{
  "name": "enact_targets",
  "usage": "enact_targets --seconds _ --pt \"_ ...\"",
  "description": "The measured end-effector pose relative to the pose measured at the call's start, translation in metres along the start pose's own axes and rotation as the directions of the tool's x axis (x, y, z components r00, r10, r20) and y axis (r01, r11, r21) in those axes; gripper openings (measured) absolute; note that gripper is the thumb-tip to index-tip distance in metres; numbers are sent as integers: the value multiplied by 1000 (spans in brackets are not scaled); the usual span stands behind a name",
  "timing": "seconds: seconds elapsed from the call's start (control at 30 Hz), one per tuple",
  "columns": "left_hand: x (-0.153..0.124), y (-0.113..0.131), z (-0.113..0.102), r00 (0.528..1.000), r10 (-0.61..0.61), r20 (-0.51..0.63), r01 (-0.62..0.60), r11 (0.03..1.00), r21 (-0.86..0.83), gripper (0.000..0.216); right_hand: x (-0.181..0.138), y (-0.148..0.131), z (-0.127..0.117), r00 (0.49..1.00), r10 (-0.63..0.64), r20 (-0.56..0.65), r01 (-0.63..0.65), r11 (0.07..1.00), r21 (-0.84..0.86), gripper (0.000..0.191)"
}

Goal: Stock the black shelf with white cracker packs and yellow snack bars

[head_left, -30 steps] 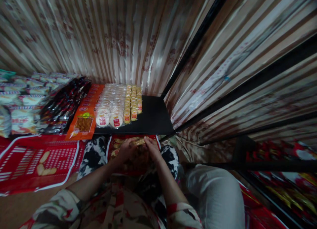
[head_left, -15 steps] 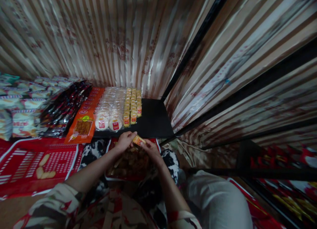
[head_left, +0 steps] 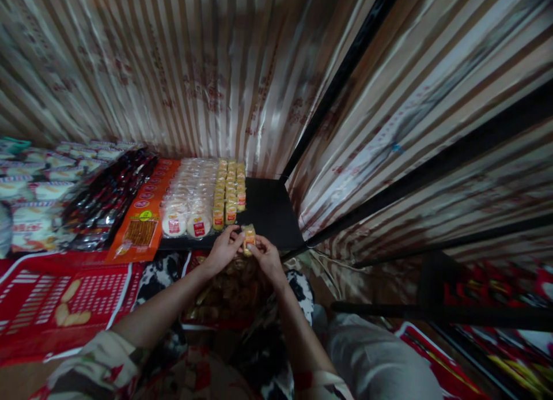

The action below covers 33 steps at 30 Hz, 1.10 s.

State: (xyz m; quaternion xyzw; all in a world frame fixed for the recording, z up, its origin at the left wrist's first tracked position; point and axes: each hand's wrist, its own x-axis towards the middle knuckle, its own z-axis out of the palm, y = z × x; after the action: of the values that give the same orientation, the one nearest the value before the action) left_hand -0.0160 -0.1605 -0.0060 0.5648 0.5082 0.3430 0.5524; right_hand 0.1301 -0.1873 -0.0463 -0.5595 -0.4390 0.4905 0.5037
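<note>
Between my hands is a small yellow wrapped snack packet [head_left: 249,234] with an orange label, upright at the front edge of the black shelf [head_left: 272,210]. My right hand [head_left: 266,259] pinches its lower right side with thumb and fingers. My left hand [head_left: 225,249] is closed, with its fingertips at the packet's left edge. Just behind, rows of matching yellow packets [head_left: 230,207] stand on the shelf. Below my hands a red basket [head_left: 186,267] holds many similar wrapped packets, partly hidden by my arms.
Left along the shelf lie round white packaged crackers [head_left: 199,226], an orange snack bag [head_left: 142,230], dark packets [head_left: 103,204] and white bags [head_left: 32,224]. A red basket [head_left: 26,296] sits lower left. Black rack bars [head_left: 380,204] cross the right. Someone's grey-trousered knee [head_left: 380,354] is close.
The packet has turned from lying tilted to upright and moved slightly right, toward the shelf edge. Both hands moved with it. The camera view has shifted slightly.
</note>
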Motion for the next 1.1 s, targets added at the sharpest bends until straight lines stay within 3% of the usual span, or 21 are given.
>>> enact_targets --seconds 0.1,0.2,0.33,0.5,0.73,0.9,1.1 --pt "-2 -4 12 992 47 -117 -55 997 -62 43 23 -1 -1 989 -25 -148 28 999 17 35" --pt "0 -10 23 983 95 -157 -105 993 -60 35 47 -1 0 979 -57 -198 50 998 -38 33" --pt "11 -18 36 990 94 -109 -101 992 -68 39 76 3 5 978 -71 -196 36 983 -180 29" --pt "38 -28 48 993 5 -115 -19 991 -129 50 105 9 15 979 -82 -188 21 952 -304 24" --pt "60 -30 54 987 0 -161 -12 997 -74 60 121 11 15 980 -130 -149 43 877 -479 29" --pt "58 -25 52 987 18 -157 -29 997 -65 63 119 14 17 969 -210 -132 134 890 -435 43" --pt "58 -22 49 990 3 -138 -16 995 -97 61 118 20 24 969 -199 -148 150 945 -291 40"
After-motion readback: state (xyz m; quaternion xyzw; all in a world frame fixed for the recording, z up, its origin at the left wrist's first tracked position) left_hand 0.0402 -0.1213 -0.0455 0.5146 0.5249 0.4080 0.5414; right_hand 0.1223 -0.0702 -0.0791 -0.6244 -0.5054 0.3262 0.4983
